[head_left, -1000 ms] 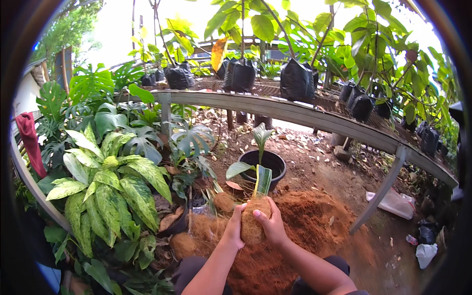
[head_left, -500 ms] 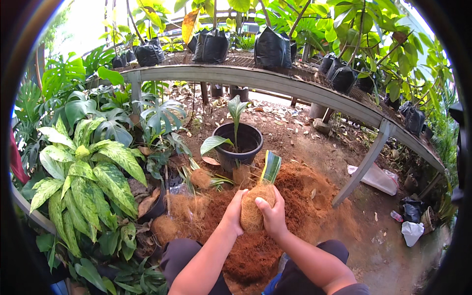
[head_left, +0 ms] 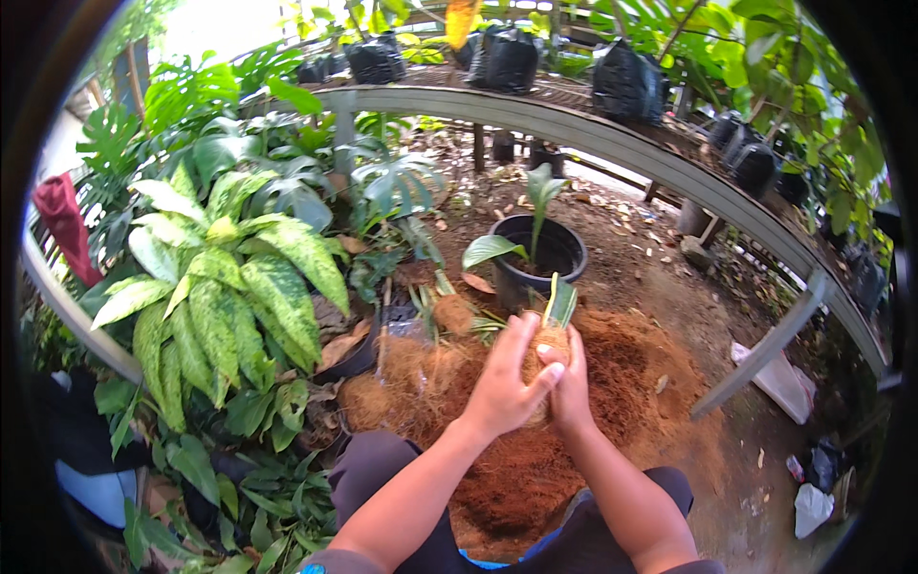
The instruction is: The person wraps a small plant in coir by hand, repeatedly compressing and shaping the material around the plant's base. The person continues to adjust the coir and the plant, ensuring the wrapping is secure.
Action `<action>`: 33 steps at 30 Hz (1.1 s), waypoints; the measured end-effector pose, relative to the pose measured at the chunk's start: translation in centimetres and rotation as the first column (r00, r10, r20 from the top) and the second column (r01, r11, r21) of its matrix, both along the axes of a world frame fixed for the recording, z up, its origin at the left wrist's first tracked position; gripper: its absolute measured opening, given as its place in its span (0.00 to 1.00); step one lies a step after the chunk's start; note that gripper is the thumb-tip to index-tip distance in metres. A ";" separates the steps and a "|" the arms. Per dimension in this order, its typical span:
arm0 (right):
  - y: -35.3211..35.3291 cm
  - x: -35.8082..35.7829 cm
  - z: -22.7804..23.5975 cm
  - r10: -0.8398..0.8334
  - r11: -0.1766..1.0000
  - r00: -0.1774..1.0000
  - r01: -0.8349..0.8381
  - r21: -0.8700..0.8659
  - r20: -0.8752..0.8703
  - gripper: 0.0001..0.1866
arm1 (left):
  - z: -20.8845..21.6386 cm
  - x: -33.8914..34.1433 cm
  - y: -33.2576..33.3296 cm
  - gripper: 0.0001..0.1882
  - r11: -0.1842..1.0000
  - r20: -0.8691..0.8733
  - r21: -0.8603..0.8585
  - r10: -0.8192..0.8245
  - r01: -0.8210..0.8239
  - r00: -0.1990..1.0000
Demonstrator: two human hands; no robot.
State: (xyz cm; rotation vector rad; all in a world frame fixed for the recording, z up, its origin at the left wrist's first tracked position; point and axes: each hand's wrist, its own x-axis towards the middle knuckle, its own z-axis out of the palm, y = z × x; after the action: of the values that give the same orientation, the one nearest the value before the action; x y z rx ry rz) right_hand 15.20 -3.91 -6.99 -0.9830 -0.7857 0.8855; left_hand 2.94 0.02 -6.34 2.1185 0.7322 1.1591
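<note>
Between my two hands is a fibre-wrapped ball (head_left: 533,362) of brown coir, with a stiff green leaf with yellow edges (head_left: 561,303) standing up from its top. My left hand (head_left: 507,383) lies over the ball's left side and front, thumb pointing right, and hides much of it. Cupped around the right side is my right hand (head_left: 572,387), its thumb near the top of the ball. Below them spreads a heap of loose reddish-brown coco peat (head_left: 516,483). Left of my hands lie a smaller fibre ball (head_left: 453,313) and a tangle of loose coir fibre (head_left: 421,368).
Just beyond my hands stands a black pot (head_left: 512,280) with a young leafy plant (head_left: 541,206). A large variegated plant (head_left: 215,277) fills the left. A wooden bench (head_left: 593,139) holding black-bagged plants curves across the back, its slanted leg (head_left: 765,344) at right. White plastic (head_left: 779,383) lies beside it.
The view has swung left, so the scene sits further right. My left hand has slid forward over the ball, covering more of it, and the ball stays between both hands.
</note>
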 end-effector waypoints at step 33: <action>4.4 -16.4 -1.5 0.136 0.953 0.880 -0.242 0.182 0.455 0.47 | -1.0 -14.0 2.1 0.35 0.821 0.644 -0.571 0.428 0.025 0.634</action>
State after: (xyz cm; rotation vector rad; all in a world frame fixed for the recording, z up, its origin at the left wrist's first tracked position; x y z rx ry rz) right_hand -1.23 0.49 -8.49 -0.9137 -1.3627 0.7217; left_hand -11.08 2.14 -7.30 0.9306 0.7759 1.5775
